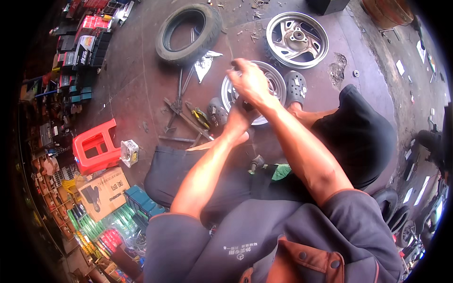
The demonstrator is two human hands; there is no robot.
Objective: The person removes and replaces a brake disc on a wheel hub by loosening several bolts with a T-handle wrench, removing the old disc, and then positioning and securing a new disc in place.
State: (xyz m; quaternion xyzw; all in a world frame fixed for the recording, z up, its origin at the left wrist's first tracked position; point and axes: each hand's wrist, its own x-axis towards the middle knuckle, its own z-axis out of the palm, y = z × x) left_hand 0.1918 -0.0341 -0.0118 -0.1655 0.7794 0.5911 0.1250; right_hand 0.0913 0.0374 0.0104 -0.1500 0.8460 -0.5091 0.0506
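Your right hand [248, 84] arches over the rim [280, 89] set between your feet, back upward, fingers bent toward 11 o'clock; whether they pinch anything cannot be told. Take that rim as the dial, 12 away from you. Your left hand [239, 121] sits lower at 7 o'clock, its fingers hidden behind your right wrist, so its grip cannot be told either. Your left forearm comes in from 7, your right from 5, and they converge at the wrists.

Your clogs [296, 87] flank the rim at 3 and 8. Just beyond its edge at 1 lies the wheel [298, 36]; the tyre [213, 30] is between 10 and 11, with floor [241, 33] showing between them. Pliers [201, 117] and metal bars [179, 106] crowd 8 to 9, the red stool [113, 152] farther out. Toward 2 to 3, floor runs past a chipped patch [337, 70] to a small ring [356, 73].
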